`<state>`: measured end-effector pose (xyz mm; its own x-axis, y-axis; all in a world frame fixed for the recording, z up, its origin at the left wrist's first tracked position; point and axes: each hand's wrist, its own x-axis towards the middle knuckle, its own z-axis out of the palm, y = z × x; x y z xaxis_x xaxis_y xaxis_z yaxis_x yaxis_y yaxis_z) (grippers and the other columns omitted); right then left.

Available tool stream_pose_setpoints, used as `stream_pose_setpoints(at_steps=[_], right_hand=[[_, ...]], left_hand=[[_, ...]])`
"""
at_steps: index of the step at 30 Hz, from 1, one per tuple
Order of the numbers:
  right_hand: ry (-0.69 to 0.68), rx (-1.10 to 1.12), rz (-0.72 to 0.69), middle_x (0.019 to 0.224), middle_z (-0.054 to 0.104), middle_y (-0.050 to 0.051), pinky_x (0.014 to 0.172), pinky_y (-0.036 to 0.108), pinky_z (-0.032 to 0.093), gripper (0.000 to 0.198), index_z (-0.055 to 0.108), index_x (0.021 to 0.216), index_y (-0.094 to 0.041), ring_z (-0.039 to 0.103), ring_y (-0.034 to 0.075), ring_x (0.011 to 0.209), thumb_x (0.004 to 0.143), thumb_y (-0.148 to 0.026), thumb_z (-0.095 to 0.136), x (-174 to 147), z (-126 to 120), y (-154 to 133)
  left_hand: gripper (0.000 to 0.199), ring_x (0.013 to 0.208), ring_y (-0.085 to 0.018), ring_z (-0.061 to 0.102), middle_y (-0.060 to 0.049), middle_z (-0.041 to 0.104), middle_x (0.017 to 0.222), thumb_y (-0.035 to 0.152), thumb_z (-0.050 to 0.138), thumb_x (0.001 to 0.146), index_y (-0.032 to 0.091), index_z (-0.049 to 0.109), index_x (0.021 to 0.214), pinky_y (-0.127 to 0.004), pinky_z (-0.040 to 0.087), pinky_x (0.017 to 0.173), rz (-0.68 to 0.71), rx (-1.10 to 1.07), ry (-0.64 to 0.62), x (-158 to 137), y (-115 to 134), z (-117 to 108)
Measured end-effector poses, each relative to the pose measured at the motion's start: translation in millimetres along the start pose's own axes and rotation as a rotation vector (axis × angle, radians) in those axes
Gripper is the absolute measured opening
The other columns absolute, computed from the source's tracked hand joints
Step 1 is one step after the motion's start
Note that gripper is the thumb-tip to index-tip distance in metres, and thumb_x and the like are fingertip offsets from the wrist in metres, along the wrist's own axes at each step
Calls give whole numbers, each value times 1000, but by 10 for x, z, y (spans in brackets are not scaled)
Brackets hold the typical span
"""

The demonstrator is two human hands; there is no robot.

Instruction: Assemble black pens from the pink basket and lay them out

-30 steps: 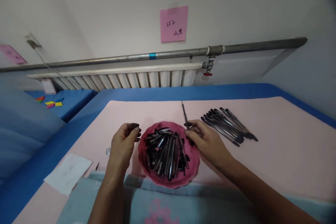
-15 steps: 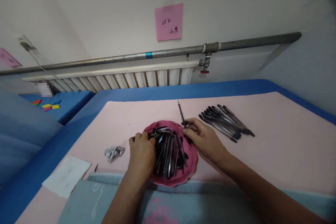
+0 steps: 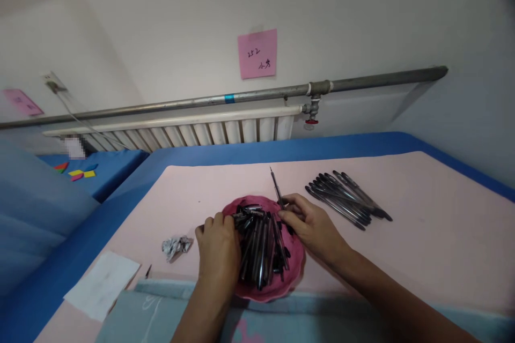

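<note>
Our left hand [image 3: 219, 246] has moved over the bowl [image 3: 298, 260], its grip hidden, while our right hand [image 3: 316, 222] pinches a pen [image 3: 276, 185], best kept steady, tip toward the tabletop's [image 3: 341, 144] far edge.

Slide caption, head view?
Right hand holds an uncapped pen; left hand at a pink bowl of pen parts.

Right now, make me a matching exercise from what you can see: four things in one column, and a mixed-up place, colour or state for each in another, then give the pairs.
Things:
1. Right hand
2. Bowl
3. Valve handle
4. Scrap

Descriptions:
A. Red, below the pipe
B. Crumpled, pale grey, left of the bowl
C. Gripping a pen
D. Deep pink, with dark pen parts heaped inside

Pairs: 1-C, 2-D, 3-A, 4-B
</note>
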<state>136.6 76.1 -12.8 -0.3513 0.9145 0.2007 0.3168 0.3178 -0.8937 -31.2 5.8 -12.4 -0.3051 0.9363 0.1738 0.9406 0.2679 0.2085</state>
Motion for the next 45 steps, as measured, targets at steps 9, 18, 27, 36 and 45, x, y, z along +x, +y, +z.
stream_pose_setpoints(at_steps=[9, 18, 27, 36, 45], right_hand=[[-386, 3, -199, 74, 65, -2, 57, 24, 47, 20, 59, 89, -23, 59, 13, 62, 76, -11, 49, -194, 120, -166], [-509, -69, -107, 76, 64, -2, 62, 25, 46, 16, 59, 86, -21, 59, 13, 67, 79, -14, 46, -227, 138, -212], [-518, -59, -104, 76, 63, -2, 61, 26, 45, 16, 58, 86, -22, 57, 13, 67, 79, -13, 46, -229, 151, -189], [-522, -55, -120, 75, 63, -2, 61, 27, 45, 17, 58, 88, -22, 58, 13, 67, 80, -14, 45, -235, 155, -185], [-527, -68, -111, 75, 63, -2, 61, 27, 45, 18, 58, 88, -22, 57, 13, 67, 80, -14, 45, -238, 158, -185]], left_hand=[[22, 61, -11, 58, -1, 64, 71, 19, 65, 69, 15, 60, 90, -23, 46, 63, -471, -1679, -111, 102, -195, -212], [7, 63, -13, 64, -5, 68, 71, 9, 65, 67, 12, 62, 73, -23, 52, 59, -673, -1956, -46, 171, -204, -203], [5, 61, -13, 64, -6, 68, 69, 7, 60, 72, 11, 62, 73, -23, 53, 57, -677, -1959, -21, 172, -158, -198], [7, 60, -13, 64, -6, 67, 68, 6, 57, 74, 10, 62, 74, -22, 52, 55, -709, -1944, 14, 179, -143, -211], [12, 60, -12, 63, -4, 67, 67, 12, 69, 65, 12, 62, 74, -21, 50, 55, -638, -1955, -5, 160, -143, -125]])
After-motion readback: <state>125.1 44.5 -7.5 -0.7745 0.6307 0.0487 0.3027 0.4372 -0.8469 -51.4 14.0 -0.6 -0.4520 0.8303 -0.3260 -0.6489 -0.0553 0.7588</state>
